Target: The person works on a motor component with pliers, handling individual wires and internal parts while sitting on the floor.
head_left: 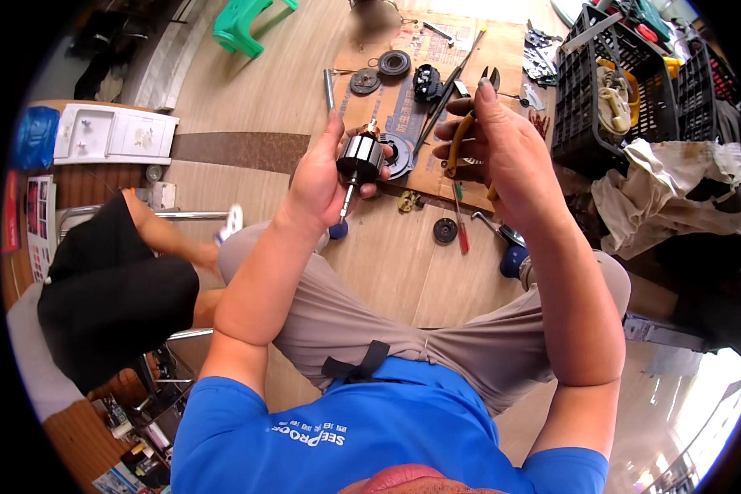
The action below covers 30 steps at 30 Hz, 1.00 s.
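In my left hand is a motor armature, with a dark laminated core and a steel shaft. The shaft tilts down toward me, and the copper commutator is at the far end. My right hand is raised to the right and holds yellow-handled pliers. Their dark jaws stand apart, pointing away from me and clear of the armature. Part of the handles is hidden by my fingers. Beyond the armature, a round grey motor housing part lies on flattened cardboard.
Dark discs, a black part and long rods are on the cardboard. Nearer lie a red screwdriver and a black wheel. Black crates and cloth stand right. A person sits left; a green stool stands beyond.
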Each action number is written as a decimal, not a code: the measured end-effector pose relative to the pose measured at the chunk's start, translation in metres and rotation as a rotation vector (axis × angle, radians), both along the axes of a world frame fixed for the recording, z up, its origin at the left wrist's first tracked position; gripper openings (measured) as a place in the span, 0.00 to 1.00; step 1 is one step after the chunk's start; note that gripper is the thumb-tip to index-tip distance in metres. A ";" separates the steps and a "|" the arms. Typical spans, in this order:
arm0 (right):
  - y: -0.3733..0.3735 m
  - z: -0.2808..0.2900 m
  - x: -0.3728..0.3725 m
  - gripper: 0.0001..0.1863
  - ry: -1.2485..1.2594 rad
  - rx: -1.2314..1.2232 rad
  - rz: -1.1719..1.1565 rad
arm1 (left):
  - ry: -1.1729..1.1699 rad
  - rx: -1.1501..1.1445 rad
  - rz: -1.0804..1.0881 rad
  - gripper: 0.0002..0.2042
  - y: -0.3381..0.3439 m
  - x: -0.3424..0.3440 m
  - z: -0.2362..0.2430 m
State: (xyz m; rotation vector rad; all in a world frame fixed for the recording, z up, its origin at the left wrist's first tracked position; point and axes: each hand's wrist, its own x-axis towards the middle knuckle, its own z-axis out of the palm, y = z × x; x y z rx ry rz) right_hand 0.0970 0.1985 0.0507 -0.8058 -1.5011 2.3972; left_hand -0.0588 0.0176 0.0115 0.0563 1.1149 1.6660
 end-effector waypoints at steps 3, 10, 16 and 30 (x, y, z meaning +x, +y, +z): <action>0.000 0.001 0.003 0.30 0.018 0.057 0.022 | -0.037 0.029 0.003 0.29 0.003 0.001 -0.002; 0.004 0.001 0.009 0.30 0.042 0.134 0.041 | -0.042 0.071 0.005 0.29 0.008 0.009 0.006; 0.003 0.001 0.010 0.30 0.013 0.172 0.046 | -0.040 0.060 0.010 0.30 0.009 0.009 0.003; 0.001 -0.006 0.006 0.29 0.009 0.224 0.056 | 0.028 0.076 -0.017 0.30 0.004 0.010 0.005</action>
